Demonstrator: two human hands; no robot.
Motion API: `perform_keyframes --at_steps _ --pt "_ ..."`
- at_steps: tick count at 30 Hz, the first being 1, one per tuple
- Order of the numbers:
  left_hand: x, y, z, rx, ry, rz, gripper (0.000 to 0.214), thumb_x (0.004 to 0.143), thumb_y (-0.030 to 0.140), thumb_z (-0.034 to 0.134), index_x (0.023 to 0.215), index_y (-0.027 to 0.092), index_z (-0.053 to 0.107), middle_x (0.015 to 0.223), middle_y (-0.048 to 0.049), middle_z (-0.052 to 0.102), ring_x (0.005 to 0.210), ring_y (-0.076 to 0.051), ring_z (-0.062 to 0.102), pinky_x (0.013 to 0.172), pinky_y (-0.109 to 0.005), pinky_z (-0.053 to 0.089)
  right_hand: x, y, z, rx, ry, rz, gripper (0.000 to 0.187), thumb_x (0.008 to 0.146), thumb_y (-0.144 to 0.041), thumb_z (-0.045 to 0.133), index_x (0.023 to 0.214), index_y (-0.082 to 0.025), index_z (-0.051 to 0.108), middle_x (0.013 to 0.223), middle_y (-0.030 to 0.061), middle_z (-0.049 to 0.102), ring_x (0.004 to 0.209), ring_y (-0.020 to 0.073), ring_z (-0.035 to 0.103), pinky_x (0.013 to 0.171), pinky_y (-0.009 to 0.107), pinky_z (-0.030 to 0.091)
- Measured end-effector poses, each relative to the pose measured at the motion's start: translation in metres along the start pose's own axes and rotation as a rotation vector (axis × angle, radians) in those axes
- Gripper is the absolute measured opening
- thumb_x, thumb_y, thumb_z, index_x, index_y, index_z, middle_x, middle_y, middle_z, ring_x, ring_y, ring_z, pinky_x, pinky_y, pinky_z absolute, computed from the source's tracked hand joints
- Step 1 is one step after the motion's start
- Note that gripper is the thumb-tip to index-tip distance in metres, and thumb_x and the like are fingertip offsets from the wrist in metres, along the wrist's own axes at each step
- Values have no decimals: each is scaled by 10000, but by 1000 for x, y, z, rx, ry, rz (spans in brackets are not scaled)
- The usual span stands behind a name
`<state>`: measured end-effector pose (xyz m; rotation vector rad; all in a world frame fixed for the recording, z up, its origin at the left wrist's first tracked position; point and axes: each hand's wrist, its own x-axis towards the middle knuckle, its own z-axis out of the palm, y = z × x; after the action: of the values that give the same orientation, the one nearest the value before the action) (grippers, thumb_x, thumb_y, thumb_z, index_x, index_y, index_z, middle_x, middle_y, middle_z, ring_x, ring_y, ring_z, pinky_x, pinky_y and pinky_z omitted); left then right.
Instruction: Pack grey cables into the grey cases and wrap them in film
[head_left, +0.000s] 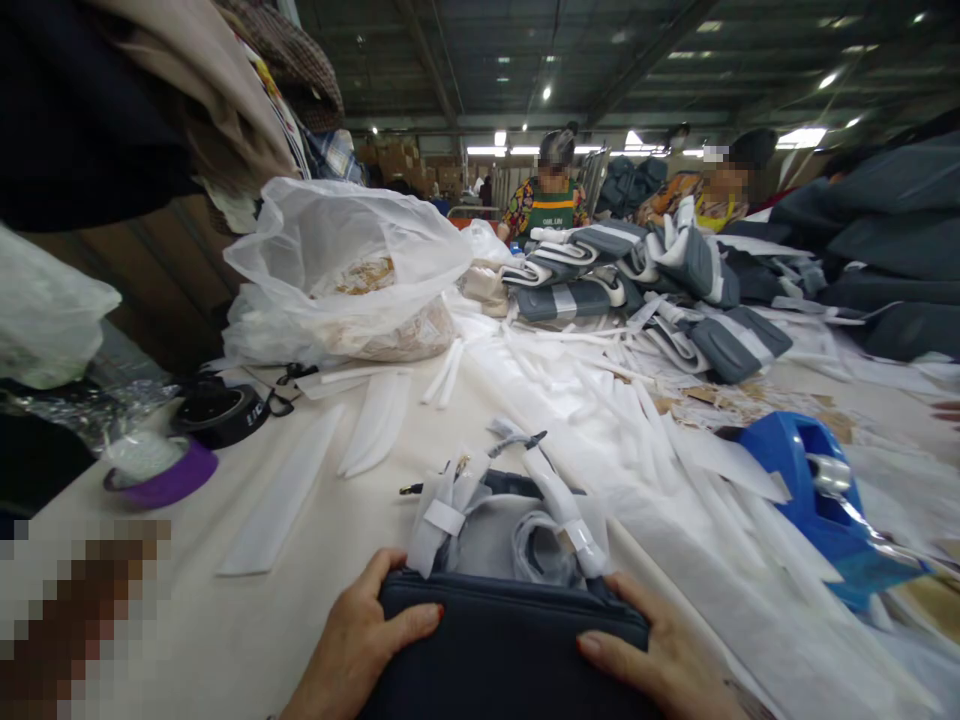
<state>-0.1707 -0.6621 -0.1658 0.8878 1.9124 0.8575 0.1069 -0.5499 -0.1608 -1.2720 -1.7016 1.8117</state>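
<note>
A dark navy handbag [510,650] stands at the near edge of the table, held between both hands. My left hand [367,630] grips its upper left corner, thumb on the front panel. On the opposite corner, my right hand [652,640] holds the bag the same way. White foam wrap [442,515] with tape covers the handle ends above the opening. A clear plastic-wrapped coil [541,548], perhaps a strap, lies against the bag's top. The bag's bottom is out of frame.
Foam strips [285,500] lie at left, near a purple tape roll [161,475] and a black round item [221,410]. A plastic sack [345,270] stands behind. At right are a blue tape dispenser [795,490] and piled grey bags [570,300]. A co-worker [551,200] stands across the table.
</note>
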Motion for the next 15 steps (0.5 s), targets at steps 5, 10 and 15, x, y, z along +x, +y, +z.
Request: perform_keyframes --at_steps 5,10,15 --pt "3 38 -11 343 -21 66 613 599 555 634 1071 188 501 955 -71 665 906 -287 617 801 -356 443 1 1 11 -28 48 -8 488 630 -551 683 962 -193 674 868 36 712 853 277 641 747 322 504" --pt "15 74 5 619 145 137 377 698 481 529 929 183 547 847 -94 650 811 -291 612 715 -357 406 0 9 7 -136 61 -42 454 638 -587 670 884 -207 679 827 23 701 826 271 632 711 311 492" --pt "31 67 10 -59 -115 110 366 628 419 580 870 145 567 748 -28 598 687 -188 552 628 -273 396 1 21 6 -173 84 -73 441 646 -618 655 835 -219 671 803 21 687 785 261 616 680 308 472"
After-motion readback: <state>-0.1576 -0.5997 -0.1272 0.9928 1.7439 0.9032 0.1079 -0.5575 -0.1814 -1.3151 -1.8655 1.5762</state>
